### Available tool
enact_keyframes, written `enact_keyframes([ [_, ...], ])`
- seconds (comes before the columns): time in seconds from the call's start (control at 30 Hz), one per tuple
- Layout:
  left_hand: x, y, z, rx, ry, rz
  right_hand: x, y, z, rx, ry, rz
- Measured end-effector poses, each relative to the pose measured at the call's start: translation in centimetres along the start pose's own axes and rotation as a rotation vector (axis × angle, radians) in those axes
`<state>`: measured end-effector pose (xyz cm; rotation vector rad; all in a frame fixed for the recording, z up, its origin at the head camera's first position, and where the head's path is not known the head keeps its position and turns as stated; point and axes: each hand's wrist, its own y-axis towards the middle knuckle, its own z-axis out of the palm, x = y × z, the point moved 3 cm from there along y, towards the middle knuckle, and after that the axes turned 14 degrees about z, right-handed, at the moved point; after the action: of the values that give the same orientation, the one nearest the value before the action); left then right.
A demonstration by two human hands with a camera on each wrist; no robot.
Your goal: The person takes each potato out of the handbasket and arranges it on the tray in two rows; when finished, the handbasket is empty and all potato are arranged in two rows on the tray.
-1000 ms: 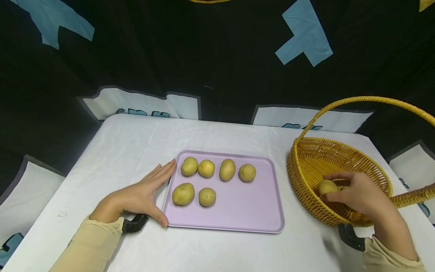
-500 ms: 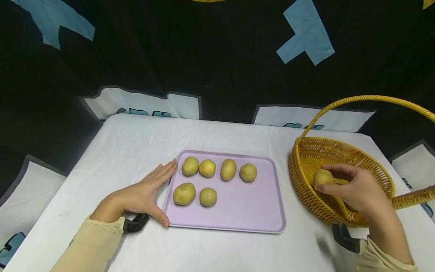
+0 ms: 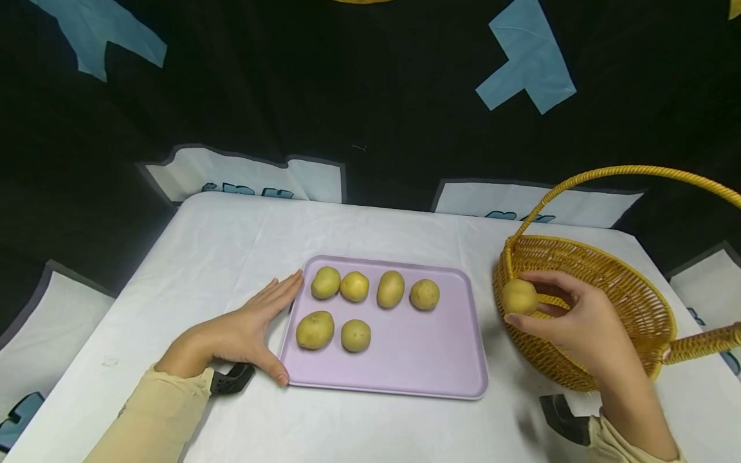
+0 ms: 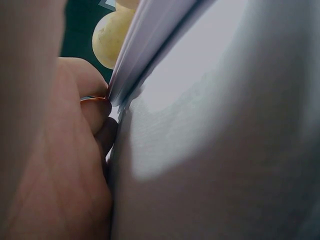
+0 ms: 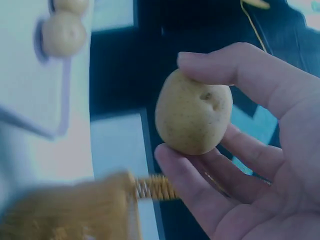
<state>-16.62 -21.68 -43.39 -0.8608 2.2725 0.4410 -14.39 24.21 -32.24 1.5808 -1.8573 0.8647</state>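
A potato (image 3: 519, 296) is pinched between the thumb and fingers of my right hand (image 3: 579, 321), over the left rim of the yellow wicker basket (image 3: 628, 283). The right wrist view shows this potato (image 5: 192, 115) up close, with the thumb on one side and fingertips on the other. My left hand (image 3: 246, 334) lies with spread fingers along the left edge of the lilac tray (image 3: 417, 360), thumb at its near corner. Several potatoes sit on the tray: a row along the back, plus a larger potato (image 3: 315, 330) and a round potato (image 3: 356, 335) nearer me.
The basket's tall handle (image 3: 631, 170) arches above it at the right of the white-covered table (image 3: 231, 424). A black curtain (image 3: 370, 103) with blue patches hangs behind the table. Dark bands (image 3: 233, 379) circle both wrists.
My right hand has lifted the potato from inside the basket and moved left to the rim with it. The left hand stays at the tray's edge.
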Motion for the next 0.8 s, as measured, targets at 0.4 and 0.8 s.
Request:
enact_keyframes([
  [0.4,0.0,-0.1,0.1,-0.005,-0.006,-0.013,2.2,-0.7,6.7,0.154,0.164,-0.082],
  [0.8,0.0,0.1,0.0,-0.003,-0.001,0.003,1.9,-1.0,13.6,0.278,0.143,-0.166],
])
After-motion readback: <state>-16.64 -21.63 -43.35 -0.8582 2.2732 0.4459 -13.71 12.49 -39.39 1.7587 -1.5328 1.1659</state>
